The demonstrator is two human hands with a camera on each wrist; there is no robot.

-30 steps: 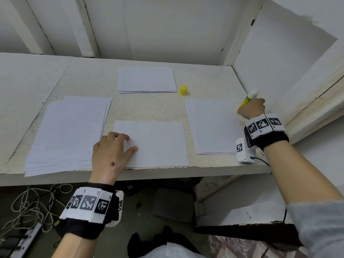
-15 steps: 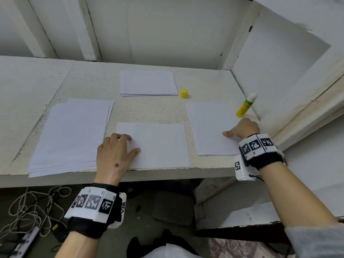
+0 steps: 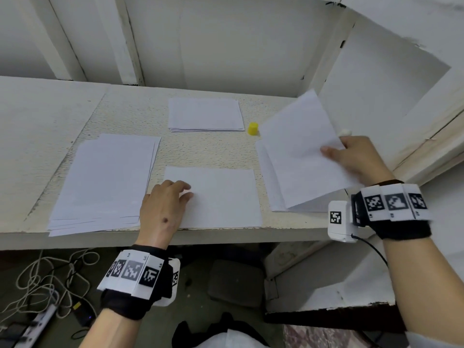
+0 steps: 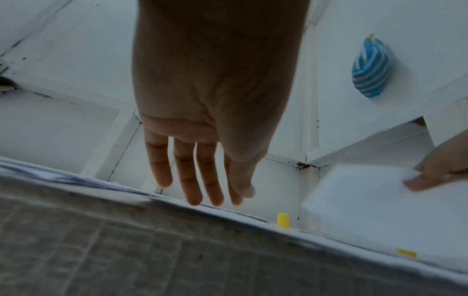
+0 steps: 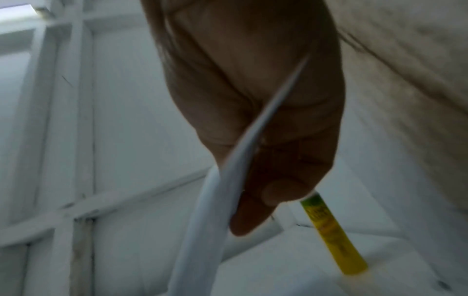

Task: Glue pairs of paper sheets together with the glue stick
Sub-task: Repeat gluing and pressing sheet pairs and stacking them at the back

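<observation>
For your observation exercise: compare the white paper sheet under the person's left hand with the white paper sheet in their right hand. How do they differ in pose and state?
The white paper sheet under the left hand lies flat on the shelf; the white paper sheet in the right hand is lifted and tilted.

The left hand rests on its sheet with straight fingers; the right hand pinches its sheet's edge.

The first lies alone; the second hangs over a stack.

Both look blank.

Left hand point(image 3: 164, 205): palm down, fingers straight and slightly spread, fingertips point(image 4: 193, 197) pressing flat on a paper sheet point(image 3: 221, 197).
Left wrist: level, wearing a marker band.
Right hand point(image 3: 356, 156): raised, thumb on top and fingers point(image 5: 276, 192) curled beneath, pinching the edge of a lifted sheet point(image 3: 301, 149).
Right wrist: tilted upward, wearing a marker band.
</observation>
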